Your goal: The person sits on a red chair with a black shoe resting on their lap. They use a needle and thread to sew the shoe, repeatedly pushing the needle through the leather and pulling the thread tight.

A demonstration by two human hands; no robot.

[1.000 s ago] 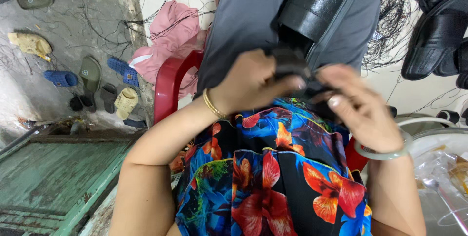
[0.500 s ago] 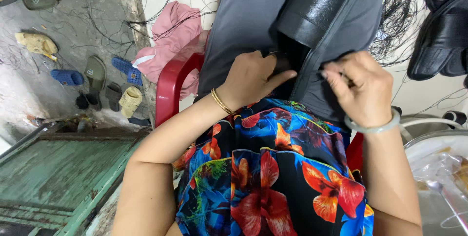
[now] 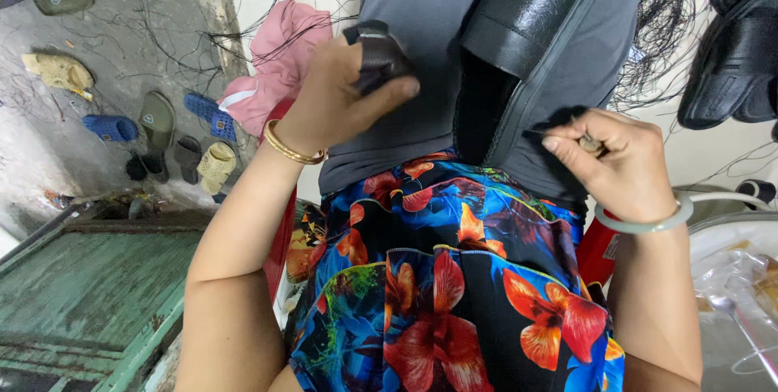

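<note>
Above the flowered lap, the left hand [image 3: 340, 96] is gripping a black strap [image 3: 377, 56] against the grey bag [image 3: 429, 44]; the right hand [image 3: 620, 157] is pinching what may be a needle beside its open zipper [image 3: 519, 117], so stitching seems unfinished.

Grey garment [image 3: 421, 11] with a glossy black panel [image 3: 527, 3]; floral dress [image 3: 454, 279] in red, orange, blue; pink cloth [image 3: 279, 60]; gold bangle [image 3: 289, 149].

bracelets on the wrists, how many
2. A gold bangle sits on the left wrist, just below the left hand that grips the grey garment. A pale green bangle sits on the right wrist, below the right hand. None seem hidden.
</note>
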